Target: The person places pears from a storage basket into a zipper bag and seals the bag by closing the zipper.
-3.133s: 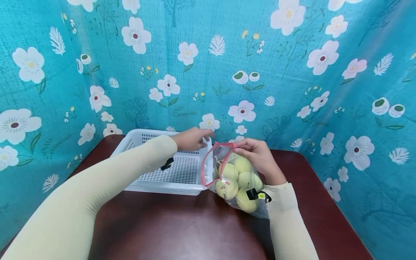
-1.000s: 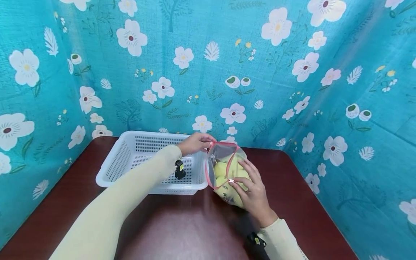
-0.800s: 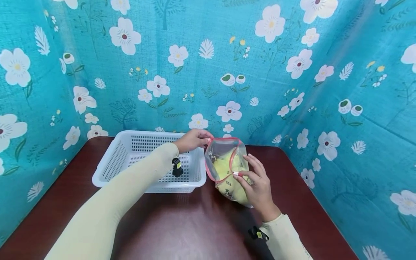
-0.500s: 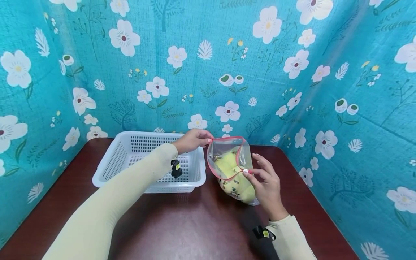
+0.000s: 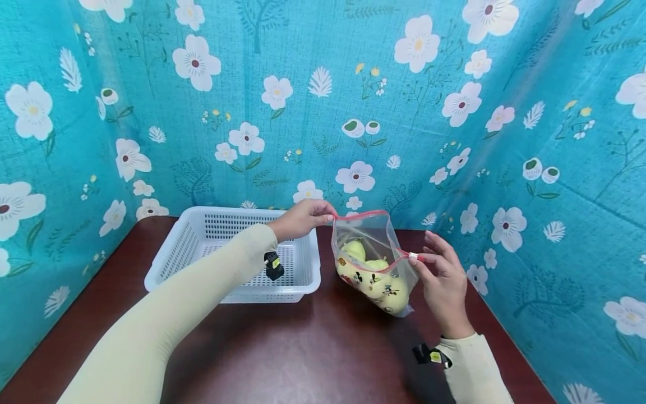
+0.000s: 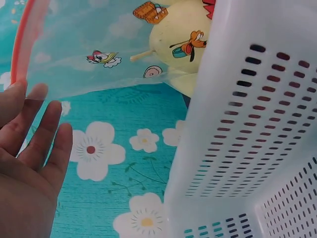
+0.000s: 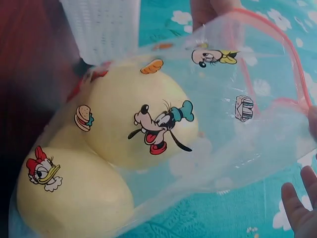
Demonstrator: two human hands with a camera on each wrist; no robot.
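A clear zip bag (image 5: 364,229) with a red zip edge and printed cartoon figures stands on the table, its mouth spread wide. Several pale yellow pears (image 5: 394,294) lie inside; stems show on some. My left hand (image 5: 299,219) pinches the bag's left top corner between thumb and index finger, above the basket's right end. At the right side of the mouth, my right hand (image 5: 446,283) pinches the red zip edge by a small white slider (image 5: 413,256). In the right wrist view, pears (image 7: 143,109) press against the printed film (image 7: 223,163).
A white perforated plastic basket (image 5: 303,290) sits just left of the bag, with no contents visible. Both stand on a dark red-brown table (image 5: 282,348). A blue flowered cloth (image 5: 303,50) hangs behind and at both sides.
My right hand moved from the bag's far edge to the near edge with the slider, then drew it rightward, widening the mouth. My left hand left the basket's far right rim and took the bag's left corner.
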